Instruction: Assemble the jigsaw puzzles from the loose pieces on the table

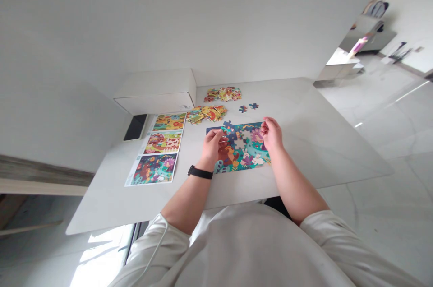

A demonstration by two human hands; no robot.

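Fingers [219, 135] curled; left hand [212, 145] on puzzle [248, 152], right hand [271, 134] at edge.

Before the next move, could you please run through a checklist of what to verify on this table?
1. Colourful, partly joined cardboard jigsaw puzzle flat on the white table: ok.
2. Puzzle complete: not ok, white gaps remain mid-picture.
3. Left hand at the puzzle's left part: ok.
4. Right hand holding a piece: cannot tell.
5. Two loose blue pieces lying beyond the puzzle: ok.
6. Printed three-picture sheet uncovered: ok.
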